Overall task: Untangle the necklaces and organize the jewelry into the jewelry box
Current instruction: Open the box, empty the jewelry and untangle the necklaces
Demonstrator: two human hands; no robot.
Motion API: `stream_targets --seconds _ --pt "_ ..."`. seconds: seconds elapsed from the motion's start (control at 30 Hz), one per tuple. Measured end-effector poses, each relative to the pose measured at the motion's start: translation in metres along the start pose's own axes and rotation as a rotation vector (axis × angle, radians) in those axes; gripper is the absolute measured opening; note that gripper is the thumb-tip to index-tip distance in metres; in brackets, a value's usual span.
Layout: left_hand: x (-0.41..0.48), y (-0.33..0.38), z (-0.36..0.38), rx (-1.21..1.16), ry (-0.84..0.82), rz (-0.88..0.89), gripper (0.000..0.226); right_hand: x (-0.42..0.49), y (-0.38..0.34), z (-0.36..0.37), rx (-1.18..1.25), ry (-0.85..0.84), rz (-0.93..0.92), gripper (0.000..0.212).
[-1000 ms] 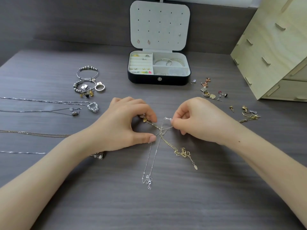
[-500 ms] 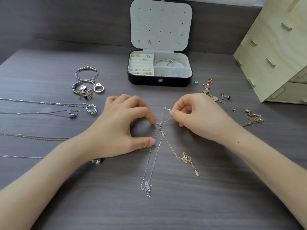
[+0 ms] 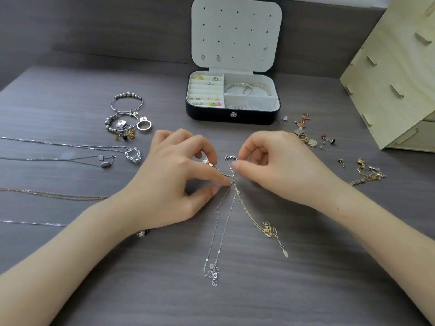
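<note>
The desk [image 3: 306, 290] serves as a sorting surface, each kind of piece kept to its own patch. At the far right stands a plywood drawer unit [image 3: 395, 74], apart from the work. The jewelry box [image 3: 233, 116] sits far centre with its lid [image 3: 235, 31] propped upright, so the compartments face the person and can take pieces without another reach. Two bangles [image 3: 247, 89] lie in its right compartment.

Both hands meet at mid-desk over the tangle. The left hand [image 3: 174, 182] has its fingers curled down on the gold necklace [image 3: 253, 217], the forefinger at the crossing; its grip looks meant to pin that chain in place. The right hand [image 3: 282, 170] pinches the top of the silver necklace [image 3: 217, 243] between thumb and forefinger, a tight grip, I would judge to draw it clear of the gold. The two chains cross at the knot [image 3: 231, 177] between the fingertips, and their tails trail toward the near edge, fanned apart so they cannot catch again.

On the left, straight chains [image 3: 58, 144] lie stretched in separate lines, presumably already freed. Far left of the hands lies a cluster of bracelets [image 3: 127, 102], a ring [image 3: 144, 125] just beside it. To the right, loose earrings [image 3: 306, 137] are scattered, and farther right a small gold chain heap [image 3: 367, 172] waits.
</note>
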State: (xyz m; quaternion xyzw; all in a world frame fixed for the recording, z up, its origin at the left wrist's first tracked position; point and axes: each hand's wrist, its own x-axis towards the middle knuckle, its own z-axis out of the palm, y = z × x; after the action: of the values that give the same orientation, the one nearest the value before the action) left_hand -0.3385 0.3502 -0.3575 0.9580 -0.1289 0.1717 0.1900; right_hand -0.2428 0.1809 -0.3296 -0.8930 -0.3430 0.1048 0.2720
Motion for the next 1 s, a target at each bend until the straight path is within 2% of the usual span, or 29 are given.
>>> stream_targets --seconds 0.13,0.3,0.6,1.0 --pt "0.0 -0.001 0.003 0.054 0.01 0.038 0.022 -0.017 -0.008 0.001 -0.079 -0.13 0.016 0.022" --pt "0.001 -0.001 0.002 0.112 0.029 0.084 0.021 -0.018 -0.005 -0.001 -0.119 -0.13 0.035 0.019" --pt "0.002 -0.003 0.003 0.139 0.041 0.111 0.019 -0.014 0.002 -0.007 -0.005 -0.203 0.075 0.013" --pt "0.003 -0.003 -0.001 0.179 0.028 0.158 0.02 0.005 -0.003 -0.002 0.021 -0.138 0.079 0.017"
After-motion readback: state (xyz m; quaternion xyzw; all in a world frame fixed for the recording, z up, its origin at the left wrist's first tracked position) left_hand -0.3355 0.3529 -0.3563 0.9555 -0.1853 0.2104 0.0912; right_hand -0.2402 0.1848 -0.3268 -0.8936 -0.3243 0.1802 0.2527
